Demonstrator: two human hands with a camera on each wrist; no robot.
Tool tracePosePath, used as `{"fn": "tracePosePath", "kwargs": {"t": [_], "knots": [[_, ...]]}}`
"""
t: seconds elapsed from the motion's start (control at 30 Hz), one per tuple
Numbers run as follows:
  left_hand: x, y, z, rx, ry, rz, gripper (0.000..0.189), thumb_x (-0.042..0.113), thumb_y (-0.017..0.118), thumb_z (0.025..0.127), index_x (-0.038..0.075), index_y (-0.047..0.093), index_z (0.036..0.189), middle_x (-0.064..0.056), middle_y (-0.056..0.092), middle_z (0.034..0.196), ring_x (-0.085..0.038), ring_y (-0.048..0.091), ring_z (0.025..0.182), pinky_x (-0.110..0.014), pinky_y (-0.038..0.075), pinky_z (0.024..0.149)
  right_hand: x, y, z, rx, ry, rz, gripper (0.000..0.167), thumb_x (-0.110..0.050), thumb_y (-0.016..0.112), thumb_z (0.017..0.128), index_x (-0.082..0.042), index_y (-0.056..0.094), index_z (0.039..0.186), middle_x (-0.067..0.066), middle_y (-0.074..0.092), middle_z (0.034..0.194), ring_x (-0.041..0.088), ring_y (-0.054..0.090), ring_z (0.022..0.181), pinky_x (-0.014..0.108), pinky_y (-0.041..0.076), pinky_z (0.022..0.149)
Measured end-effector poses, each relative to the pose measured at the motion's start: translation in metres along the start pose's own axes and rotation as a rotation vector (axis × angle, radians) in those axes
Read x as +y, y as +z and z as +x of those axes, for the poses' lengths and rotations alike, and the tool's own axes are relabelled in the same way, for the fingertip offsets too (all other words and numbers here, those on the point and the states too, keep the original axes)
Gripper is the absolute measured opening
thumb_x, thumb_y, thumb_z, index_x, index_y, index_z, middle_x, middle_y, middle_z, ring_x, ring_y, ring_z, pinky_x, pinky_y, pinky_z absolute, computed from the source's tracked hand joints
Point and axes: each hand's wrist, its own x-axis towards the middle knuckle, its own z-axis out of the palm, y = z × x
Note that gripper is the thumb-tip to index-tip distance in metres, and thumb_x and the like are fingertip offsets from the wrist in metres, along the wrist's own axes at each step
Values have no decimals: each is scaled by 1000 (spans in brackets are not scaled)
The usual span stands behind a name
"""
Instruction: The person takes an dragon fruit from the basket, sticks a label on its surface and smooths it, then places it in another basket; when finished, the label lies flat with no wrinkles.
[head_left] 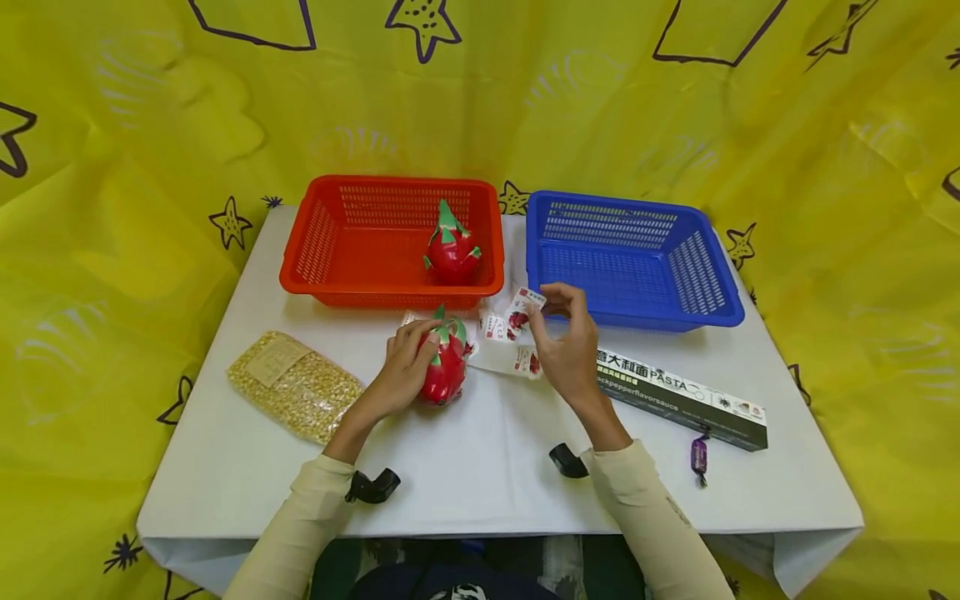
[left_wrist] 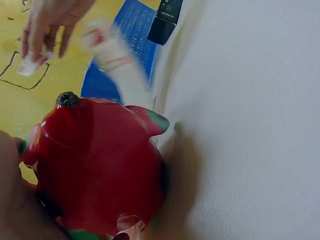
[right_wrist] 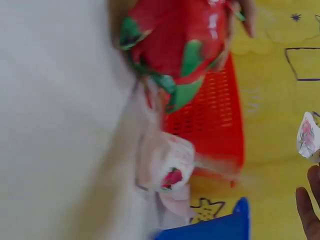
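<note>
My left hand (head_left: 401, 371) grips a red dragon fruit (head_left: 447, 375) with green leaf tips, standing on the table just in front of the red basket; it fills much of the left wrist view. To its right my right hand (head_left: 567, 343) is raised, pinching a small white packet (head_left: 522, 305) with a red fruit print between thumb and fingers. In the right wrist view that packet (right_wrist: 306, 135) is at the right edge, above the fingertips. More white printed packets (head_left: 529, 361) lie on the table between the hands, partly behind the dragon fruit.
At the back stand a red basket (head_left: 360, 293) with another dragon fruit (head_left: 453, 254) inside, and a blue basket (head_left: 637, 318). A bag of yellow kernels (head_left: 296, 385) lies on the left. On the right are a long pasta box (head_left: 682, 397) and a purple wrapped candy (head_left: 699, 457).
</note>
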Motion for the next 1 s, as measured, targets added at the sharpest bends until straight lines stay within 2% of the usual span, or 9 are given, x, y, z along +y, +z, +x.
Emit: {"fn": "tracePosePath", "kwargs": {"t": [0.07, 0.1, 0.27, 0.33, 0.5, 0.67, 0.77, 0.87, 1.0], "knots": [[0, 0, 0, 2, -1, 3, 53, 40, 36, 115, 13, 42, 160, -17, 28, 165, -38, 25, 144, -68, 32, 116, -7, 0, 1, 14, 6, 45, 33, 2, 73, 97, 7, 59, 127, 22, 70, 112, 34, 67, 95, 29, 53, 91], [0, 0, 0, 5, 0, 5, 53, 40, 36, 115, 13, 43, 160, -17, 28, 165, -38, 25, 144, -68, 32, 116, -10, 1, 0, -7, 16, 66, 35, 2, 73, 97, 7, 59, 128, 22, 70, 112, 33, 67, 95, 28, 54, 91], [0, 1, -1, 37, 21, -3, 51, 36, 36, 115, 10, 46, 157, -17, 32, 164, -38, 25, 146, -67, 30, 118, -17, 21, -23, -216, 140, 147, 37, -1, 75, 96, 0, 60, 131, 17, 74, 105, 27, 69, 93, 36, 57, 91], [0, 2, 0, 50, 40, -12, 49, 35, 37, 115, 9, 49, 156, -18, 33, 164, -38, 25, 147, -65, 29, 119, -18, 32, -33, -272, 197, 162, 38, -2, 76, 96, -1, 60, 131, 16, 74, 104, 26, 70, 93, 40, 58, 92], [0, 4, 0, 66, 81, -32, 48, 32, 36, 116, 6, 52, 153, -18, 33, 166, -40, 23, 152, -64, 24, 122, -18, 51, -50, -271, 285, 188, 38, -2, 76, 96, -1, 60, 130, 16, 74, 103, 28, 70, 95, 43, 58, 94], [2, 3, -1, 45, 107, -52, 47, 30, 38, 116, 5, 52, 153, -19, 33, 167, -40, 20, 154, -65, 21, 123, -15, 62, -57, -263, 303, 163, 35, -4, 77, 95, -2, 61, 126, 14, 74, 100, 26, 70, 93, 45, 58, 91], [2, 3, -2, 11, 123, -25, 49, 29, 50, 112, 6, 49, 155, -19, 30, 169, -41, 21, 154, -68, 25, 121, -14, 66, -58, -270, 271, 124, 33, -6, 77, 95, -3, 63, 125, 13, 73, 105, 26, 70, 96, 46, 57, 90], [2, 1, -5, -33, 136, 23, 60, 31, 64, 105, 10, 45, 158, -18, 25, 170, -42, 21, 154, -71, 32, 116, -12, 68, -60, -284, 228, 79, 31, -9, 78, 96, -4, 64, 124, 12, 70, 112, 28, 67, 102, 48, 55, 93], [0, -3, -7, -87, 166, 54, 71, 31, 69, 99, 12, 40, 161, -18, 21, 172, -43, 21, 154, -73, 35, 113, -9, 69, -62, -291, 208, 46, 32, -11, 77, 97, -5, 64, 125, 13, 65, 120, 30, 63, 110, 51, 53, 98]]}}
